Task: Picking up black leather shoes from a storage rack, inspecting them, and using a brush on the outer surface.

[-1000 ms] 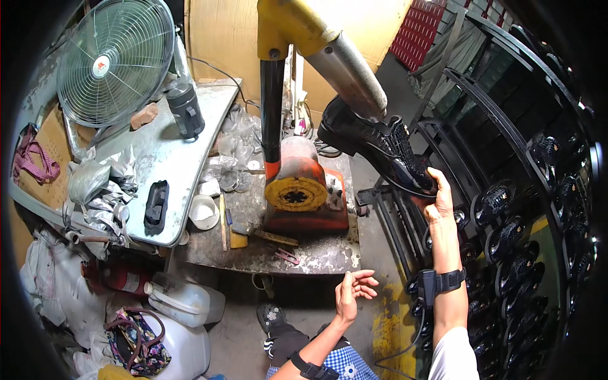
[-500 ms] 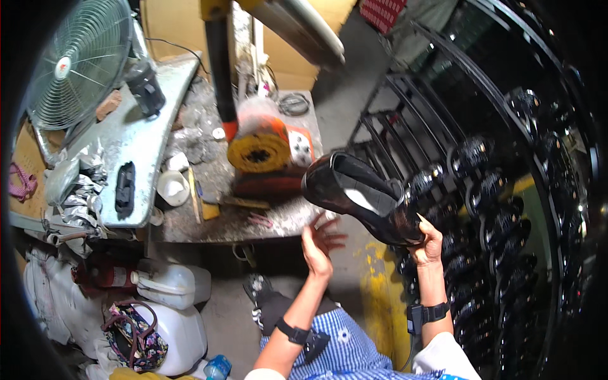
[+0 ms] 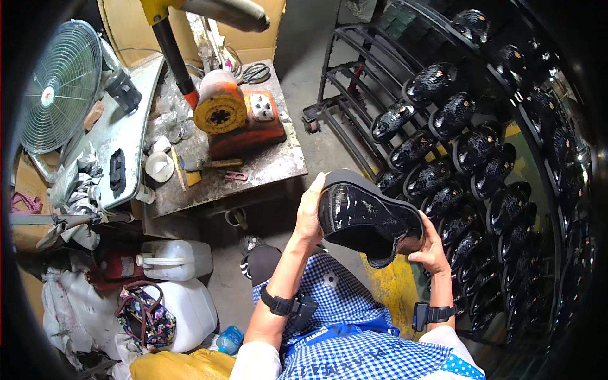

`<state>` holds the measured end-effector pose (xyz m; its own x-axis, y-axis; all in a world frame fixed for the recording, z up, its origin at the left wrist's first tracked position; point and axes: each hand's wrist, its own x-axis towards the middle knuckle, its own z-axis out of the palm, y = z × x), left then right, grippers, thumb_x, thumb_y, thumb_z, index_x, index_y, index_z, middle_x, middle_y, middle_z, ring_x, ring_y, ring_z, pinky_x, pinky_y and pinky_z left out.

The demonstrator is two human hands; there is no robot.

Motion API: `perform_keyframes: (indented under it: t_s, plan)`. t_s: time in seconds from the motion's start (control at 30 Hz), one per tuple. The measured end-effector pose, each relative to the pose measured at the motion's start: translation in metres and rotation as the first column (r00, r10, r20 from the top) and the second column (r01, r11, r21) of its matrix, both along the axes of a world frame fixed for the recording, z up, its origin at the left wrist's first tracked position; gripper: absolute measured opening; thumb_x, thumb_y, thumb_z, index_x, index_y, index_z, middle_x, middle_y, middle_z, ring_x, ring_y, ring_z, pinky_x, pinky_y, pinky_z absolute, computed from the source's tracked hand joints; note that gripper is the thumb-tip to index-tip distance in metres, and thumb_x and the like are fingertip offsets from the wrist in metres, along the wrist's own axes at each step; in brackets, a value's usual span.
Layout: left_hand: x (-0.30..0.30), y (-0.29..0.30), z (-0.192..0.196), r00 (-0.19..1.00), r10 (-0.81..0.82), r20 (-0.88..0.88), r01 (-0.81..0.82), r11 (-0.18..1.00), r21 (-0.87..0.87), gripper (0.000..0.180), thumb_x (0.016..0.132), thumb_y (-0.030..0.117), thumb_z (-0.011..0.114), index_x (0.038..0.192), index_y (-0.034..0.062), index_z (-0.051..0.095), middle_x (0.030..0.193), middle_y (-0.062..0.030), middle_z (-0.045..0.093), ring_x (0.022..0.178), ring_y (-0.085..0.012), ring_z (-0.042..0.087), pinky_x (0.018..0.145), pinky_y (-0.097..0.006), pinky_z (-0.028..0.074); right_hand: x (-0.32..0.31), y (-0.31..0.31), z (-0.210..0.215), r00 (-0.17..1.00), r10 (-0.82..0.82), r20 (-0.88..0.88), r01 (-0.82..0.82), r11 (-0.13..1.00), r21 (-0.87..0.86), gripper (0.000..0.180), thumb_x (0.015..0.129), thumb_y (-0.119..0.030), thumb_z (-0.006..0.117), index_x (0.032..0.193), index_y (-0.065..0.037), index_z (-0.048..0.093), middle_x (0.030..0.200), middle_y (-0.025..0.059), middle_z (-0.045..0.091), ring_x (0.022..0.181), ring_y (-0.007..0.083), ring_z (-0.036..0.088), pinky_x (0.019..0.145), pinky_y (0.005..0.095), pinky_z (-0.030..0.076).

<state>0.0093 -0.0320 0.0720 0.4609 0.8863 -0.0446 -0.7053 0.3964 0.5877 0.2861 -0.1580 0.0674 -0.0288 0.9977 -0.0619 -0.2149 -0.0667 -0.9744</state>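
Observation:
Between my two hands is a glossy black shoe (image 3: 354,212), tilted so that its opening faces down towards me and the edge of its sole lies uppermost. My left hand (image 3: 311,210) grips it at the left end, thumb and fingers along the sole edge. At the other end, my right hand (image 3: 430,248) is closed around it, with some fingers hidden behind the shoe. Right of the shoe stands a black rack (image 3: 364,120) carrying rows of similar shiny black shoes (image 3: 430,82).
A workbench (image 3: 278,161) at the left bears an orange machine with a round yellow wheel (image 3: 220,116), a white cup (image 3: 159,166) and a pink clip (image 3: 236,175). Beyond it are a fan (image 3: 60,85) and a pale side table (image 3: 130,164). White jugs (image 3: 183,259) stand below.
My left hand, free before, has taken hold of the shoe. The shoe has been turned over and brought lower, nearer my body. The view has shifted right.

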Motion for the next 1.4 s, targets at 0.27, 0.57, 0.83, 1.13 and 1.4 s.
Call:
perform_keyframes:
  t_s: [0.27, 0.57, 0.83, 1.13, 1.4]
  plan:
    - [0.053, -0.038, 0.019, 0.965, 0.01, -0.262, -0.02, 0.999, -0.035, 0.052, 0.093, 0.051, 0.038, 0.123, 0.0101, 0.049, 0.104, -0.008, 0.06, 0.082, -0.015, 0.059, 0.078, -0.029, 0.048, 0.023, -0.072, 0.048, 0.964, -0.243, -0.11, 0.252, 0.964, 0.087, 0.085, 0.055, -0.009, 0.075, 0.13, 0.008, 0.04, 0.129, 0.0131, 0.049, 0.121, 0.0212, 0.046, 0.105, 0.0323, 0.031]
    - [0.123, -0.079, -0.121, 0.706, -0.331, -0.626, 0.353, 0.931, -0.094, 0.054, 0.092, 0.046, 0.044, 0.127, 0.0049, 0.046, 0.107, -0.0116, 0.062, 0.08, -0.0236, 0.065, 0.069, -0.035, 0.053, 0.082, -0.18, 0.152, 0.305, -0.871, -0.384, 0.866, 0.087, 0.492, 0.055, 0.085, -0.026, 0.053, 0.132, -0.003, 0.037, 0.107, 0.0163, 0.059, 0.076, 0.0319, 0.065, 0.05, 0.0328, 0.056]
    - [0.099, -0.089, -0.181, 0.562, -0.399, -0.725, 0.416, 0.893, -0.17, 0.034, 0.094, 0.027, 0.047, 0.118, 0.0034, 0.053, 0.092, -0.0093, 0.064, 0.065, -0.0175, 0.062, 0.053, -0.03, 0.051, 0.185, -0.166, 0.236, 0.012, -0.992, -0.123, 0.895, -0.044, 0.444, 0.054, 0.081, -0.036, 0.064, 0.115, 0.003, 0.047, 0.081, 0.018, 0.063, 0.052, 0.0244, 0.064, 0.039, 0.0285, 0.053]
    - [0.091, -0.09, -0.168, 0.486, -0.364, -0.795, 0.365, 0.911, -0.194, 0.037, 0.091, 0.025, 0.051, 0.118, 0.0004, 0.052, 0.096, -0.0123, 0.064, 0.071, -0.0224, 0.065, 0.061, -0.035, 0.054, 0.207, -0.22, 0.228, -0.424, -0.906, -0.019, 0.733, -0.356, 0.579, 0.06, 0.082, -0.042, 0.064, 0.128, -0.007, 0.048, 0.049, 0.0032, 0.05, 0.035, 0.0083, 0.042, 0.033, 0.0204, 0.035]
    - [0.099, -0.09, -0.17, 0.479, -0.379, -0.792, 0.419, 0.891, -0.172, 0.036, 0.092, 0.024, 0.049, 0.119, 0.0007, 0.051, 0.096, -0.0122, 0.065, 0.071, -0.0221, 0.065, 0.061, -0.035, 0.054, 0.261, -0.265, 0.233, -0.265, -0.962, 0.068, 0.948, -0.248, 0.199, 0.063, 0.073, -0.059, 0.065, 0.103, -0.004, 0.06, 0.061, 0.0095, 0.06, 0.042, 0.0143, 0.055, 0.038, 0.0248, 0.044]
